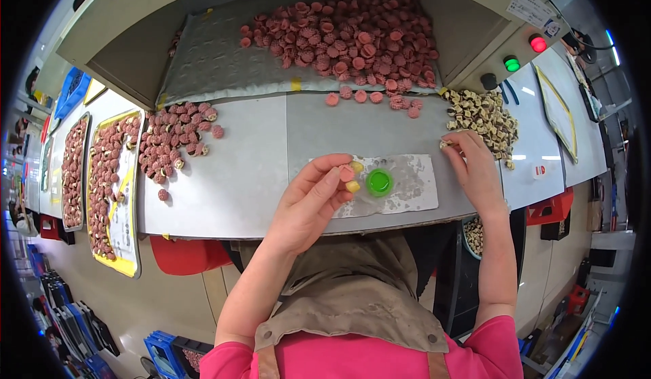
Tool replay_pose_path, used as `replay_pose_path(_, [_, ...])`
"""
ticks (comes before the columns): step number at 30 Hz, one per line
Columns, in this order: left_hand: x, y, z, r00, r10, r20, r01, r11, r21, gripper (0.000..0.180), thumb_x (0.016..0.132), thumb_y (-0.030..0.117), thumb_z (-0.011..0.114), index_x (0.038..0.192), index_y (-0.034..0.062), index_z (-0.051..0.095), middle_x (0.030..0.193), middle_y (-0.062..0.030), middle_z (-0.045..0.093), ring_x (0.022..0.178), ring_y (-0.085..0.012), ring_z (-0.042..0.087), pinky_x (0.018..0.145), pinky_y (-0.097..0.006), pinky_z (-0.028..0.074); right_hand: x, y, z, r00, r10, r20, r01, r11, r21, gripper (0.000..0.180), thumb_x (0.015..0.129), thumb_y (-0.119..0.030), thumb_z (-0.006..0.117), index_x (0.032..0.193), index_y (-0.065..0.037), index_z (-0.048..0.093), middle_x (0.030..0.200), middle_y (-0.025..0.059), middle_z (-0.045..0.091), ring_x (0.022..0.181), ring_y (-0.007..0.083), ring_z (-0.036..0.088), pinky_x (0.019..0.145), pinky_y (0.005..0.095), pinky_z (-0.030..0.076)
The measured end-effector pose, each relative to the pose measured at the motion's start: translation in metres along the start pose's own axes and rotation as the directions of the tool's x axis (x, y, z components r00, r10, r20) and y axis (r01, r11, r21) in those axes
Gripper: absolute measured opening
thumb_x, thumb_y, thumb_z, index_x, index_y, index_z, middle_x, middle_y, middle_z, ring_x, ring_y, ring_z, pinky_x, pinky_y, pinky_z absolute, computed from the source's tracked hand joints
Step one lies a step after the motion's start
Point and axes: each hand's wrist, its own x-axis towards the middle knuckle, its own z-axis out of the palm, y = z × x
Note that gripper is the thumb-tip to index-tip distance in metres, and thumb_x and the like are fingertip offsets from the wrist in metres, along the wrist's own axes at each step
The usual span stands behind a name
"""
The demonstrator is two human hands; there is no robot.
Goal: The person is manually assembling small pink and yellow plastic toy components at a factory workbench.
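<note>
My left hand (308, 199) is closed, with a small pink bumpy cup (346, 173) pinched between thumb and fingers. Yellow covers (352, 186) show at two of its fingertips. Just right of it, a round bright green container (379, 183) stands on a stained white cloth (420, 182). My right hand (475, 168) pinches a small cream-and-brown piece (445, 144) between thumb and forefinger. That hand is at the near left edge of a pile of similar cream-and-brown pieces (481, 118).
A large heap of pink cups (359, 36) lies on a grey mat (224, 57) under the housing. Assembled pink pieces (173, 135) are piled at left, beside a filled yellow-edged tray (129, 243). Red and green lights (512, 63) sit on the housing's right side.
</note>
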Motion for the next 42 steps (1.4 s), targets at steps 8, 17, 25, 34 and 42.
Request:
replay_pose_path(8, [-0.005, -0.002, -0.002, 0.999, 0.053, -0.005, -0.053, 0.999, 0.001, 0.026, 0.096, 0.013, 0.052, 0.120, 0.0037, 0.052, 0.107, -0.0013, 0.059, 0.095, -0.0100, 0.056, 0.086, -0.025, 0.046, -0.001, -0.063, 0.016, 0.980, -0.121, 0.159, 0.059, 0.936, 0.348, 0.015, 0.083, -0.004, 0.061, 0.098, -0.003, 0.061, 0.092, 0.0117, 0.057, 0.081, 0.0284, 0.057, 0.073, 0.0333, 0.047])
replay_pose_path(17, [-0.005, -0.005, 0.001, 0.996, 0.084, 0.007, -0.084, 0.980, 0.181, 0.033, 0.095, 0.016, 0.054, 0.125, 0.0029, 0.048, 0.111, -0.0032, 0.058, 0.102, -0.0106, 0.054, 0.088, -0.026, 0.045, -0.007, -0.070, 0.036, 0.940, -0.321, 0.114, 0.315, 0.946, 0.072, 0.020, 0.075, -0.003, 0.066, 0.094, -0.005, 0.061, 0.087, 0.0089, 0.056, 0.082, 0.0284, 0.056, 0.072, 0.0366, 0.047])
replay_pose_path(25, [-0.006, -0.002, 0.006, 0.997, 0.060, -0.047, -0.052, 0.986, 0.161, 0.032, 0.094, 0.017, 0.056, 0.122, 0.0024, 0.050, 0.110, -0.0035, 0.058, 0.097, -0.0105, 0.056, 0.085, -0.025, 0.046, -0.009, -0.072, 0.043, 0.948, -0.315, 0.049, 0.311, 0.947, 0.077, 0.021, 0.075, -0.002, 0.066, 0.096, -0.005, 0.061, 0.087, 0.0092, 0.056, 0.082, 0.0275, 0.057, 0.072, 0.0354, 0.047])
replay_pose_path(34, [-0.006, -0.003, 0.003, 0.999, 0.047, 0.004, -0.047, 0.990, 0.137, 0.029, 0.097, 0.022, 0.051, 0.118, 0.0033, 0.050, 0.106, -0.0016, 0.058, 0.096, -0.0102, 0.054, 0.086, -0.028, 0.045, -0.013, -0.090, 0.024, 0.991, -0.066, 0.119, -0.030, 0.748, 0.664, 0.019, 0.083, -0.001, 0.061, 0.102, -0.002, 0.059, 0.091, 0.0104, 0.055, 0.080, 0.0227, 0.056, 0.073, 0.0308, 0.047])
replay_pose_path(42, [-0.004, -0.009, 0.000, 0.994, 0.100, 0.052, -0.104, 0.991, 0.080, 0.029, 0.097, 0.019, 0.050, 0.120, 0.0021, 0.051, 0.107, -0.0042, 0.059, 0.094, -0.0107, 0.054, 0.085, -0.027, 0.044, -0.004, -0.104, 0.046, 0.934, -0.326, -0.147, 0.356, 0.811, 0.464, 0.018, 0.085, -0.004, 0.062, 0.103, -0.002, 0.059, 0.093, 0.0092, 0.056, 0.079, 0.0193, 0.055, 0.071, 0.0280, 0.046])
